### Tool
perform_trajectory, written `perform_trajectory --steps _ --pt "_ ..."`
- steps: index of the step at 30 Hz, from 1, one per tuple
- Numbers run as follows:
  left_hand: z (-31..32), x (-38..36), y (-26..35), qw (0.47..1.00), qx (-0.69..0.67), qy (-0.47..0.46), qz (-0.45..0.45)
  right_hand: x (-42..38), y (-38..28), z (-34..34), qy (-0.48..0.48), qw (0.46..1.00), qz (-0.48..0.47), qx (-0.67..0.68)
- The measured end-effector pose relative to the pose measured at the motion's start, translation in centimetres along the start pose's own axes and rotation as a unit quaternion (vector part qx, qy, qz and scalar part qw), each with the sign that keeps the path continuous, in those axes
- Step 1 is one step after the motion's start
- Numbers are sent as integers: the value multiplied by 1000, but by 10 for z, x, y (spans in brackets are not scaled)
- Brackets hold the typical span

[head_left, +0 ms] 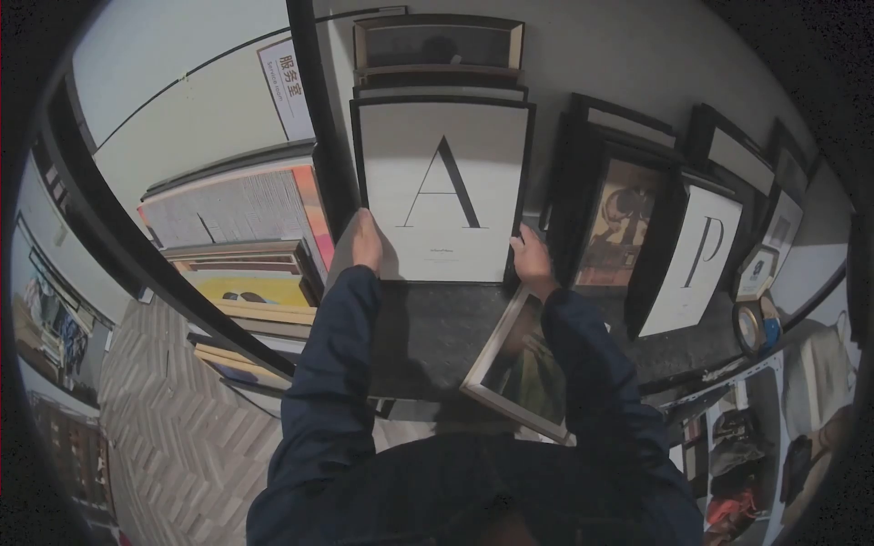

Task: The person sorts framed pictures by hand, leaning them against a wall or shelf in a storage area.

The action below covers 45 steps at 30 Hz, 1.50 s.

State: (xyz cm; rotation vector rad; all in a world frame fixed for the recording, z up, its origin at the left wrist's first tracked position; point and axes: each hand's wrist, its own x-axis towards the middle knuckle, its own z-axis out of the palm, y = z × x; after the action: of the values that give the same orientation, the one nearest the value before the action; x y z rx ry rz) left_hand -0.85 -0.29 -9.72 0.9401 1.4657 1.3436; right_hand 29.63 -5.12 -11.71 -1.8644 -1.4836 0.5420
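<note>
I am watching my left hand (367, 240) gripping the lower left edge of a black-framed white print bearing a large black letter "A" (441, 189), the fingers wrapping behind the frame so I cannot tell exactly how they are closing. My right hand (531, 261) is clamping the lower right corner of the same print, fingers curling around the frame edge. The print is standing upright, leaning back against a stack of other frames along the grey wall (592, 45), its bottom edge resting on the dark speckled surface (428, 332). There is a small line of text under the letter, too tiny to read.

Just below my right forearm a pale-framed picture with green and brown tones (519, 369) is lying tilted on the surface. To the right a black-framed white print with a black letter "P" (696, 259) is leaning, beside a dark-framed orange and brown picture (614, 223). At upper left a white sign with red Chinese characters (287, 86) is hanging on the wall.
</note>
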Motion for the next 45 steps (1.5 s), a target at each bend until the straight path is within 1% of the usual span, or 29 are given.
perform_trajectory --steps 3,6,9,11,12,14,15,18,21,23,24,27,29,30,32,33,35,36,39,41,42,44,45 --pt "-1 -5 4 1000 -6 -5 -22 -2 -3 -1 1 1000 7 4" --pt "0 1 -3 1000 -21 10 -6 -7 -9 -5 -12 1000 15 15" --pt "-3 -3 -1 999 -30 4 -23 -1 2 3 -3 1000 3 24" --pt "-2 9 -12 999 -52 16 2 9 21 14 33 997 -70 24" --pt "1 16 -16 999 -53 0 10 12 27 17 58 995 -77 25" --pt "3 29 -28 997 -59 26 49 15 31 21 65 993 -102 5" --pt "6 25 -29 997 -57 17 57 12 33 20 76 992 -96 -2" --pt "4 -7 -13 997 -67 6 38 -1 25 11 79 988 -131 6" --pt "1 -14 0 994 -77 -1 72 -24 8 -16 47 991 -117 44" --pt "1 -38 23 996 -63 31 62 -42 4 -31 48 986 -138 75" --pt "1 -54 34 996 -58 33 59 -56 2 -43 54 985 -139 82" --pt "4 -103 67 994 -95 -25 40 -105 -6 -86 79 974 -168 128" --pt "9 -118 74 988 -109 -90 61 -134 6 -105 199 923 -313 104" --pt "13 -127 75 985 -113 -110 64 -151 9 -117 229 905 -346 93" --pt "25 -145 75 972 -121 -184 77 -197 11 -137 235 926 -237 176" --pt "34 -154 73 968 -121 -207 75 -217 13 -145 240 929 -203 195" --pt "55 -173 67 953 -136 -260 69 -253 20 -156 266 933 -63 235" --pt "67 -187 64 949 -139 -277 64 -270 29 -162 275 930 -23 242" --pt "101 -231 61 943 -57 -325 48 -314 69 -171 346 907 -19 239" --pt "125 -244 47 920 -39 -379 88 -336 97 -176 388 877 18 283" --pt "137 -251 42 914 -35 -392 100 -345 114 -178 398 869 25 294" --pt "161 -271 36 901 10 -423 100 -363 156 -181 410 830 88 367" --pt "175 -287 35 896 21 -431 101 -372 169 -190 414 819 102 384"
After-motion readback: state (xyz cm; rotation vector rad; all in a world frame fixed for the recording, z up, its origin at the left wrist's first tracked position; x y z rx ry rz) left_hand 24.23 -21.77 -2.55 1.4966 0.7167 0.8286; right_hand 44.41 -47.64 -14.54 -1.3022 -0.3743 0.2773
